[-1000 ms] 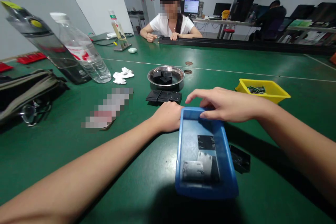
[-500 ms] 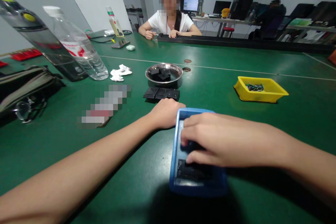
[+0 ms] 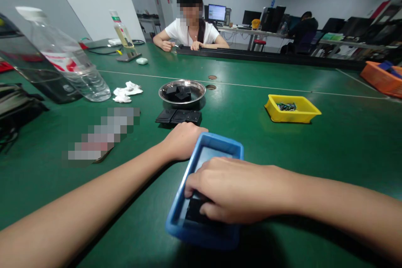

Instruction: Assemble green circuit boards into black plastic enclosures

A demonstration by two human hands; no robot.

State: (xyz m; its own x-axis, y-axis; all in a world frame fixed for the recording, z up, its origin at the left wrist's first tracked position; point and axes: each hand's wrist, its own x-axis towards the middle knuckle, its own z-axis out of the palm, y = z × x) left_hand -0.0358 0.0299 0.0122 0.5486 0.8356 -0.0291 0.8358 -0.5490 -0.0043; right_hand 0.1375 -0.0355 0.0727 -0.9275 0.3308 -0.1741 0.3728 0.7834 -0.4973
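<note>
My right hand reaches into a blue plastic bin, fingers curled and thumb lying on a flat black piece near the bin's closer end. The palm hides much of that piece. At the bin's far left corner is my left hand, closed against the rim, its fingertips out of sight. Just beyond it lie several flat black pieces side by side on the green table. Behind these stands a round metal bowl with black blocks inside.
A yellow tray of small metal parts sits to the right, an orange basket farther off. Bottles, crumpled tissue and a blurred-out flat item are on the left. Across the table a person sits behind long black bars.
The view has swung right, so most things appear farther left. My right hand has shifted toward the bin's near end, fingers closing around the black piece. The bin looks more slanted.
</note>
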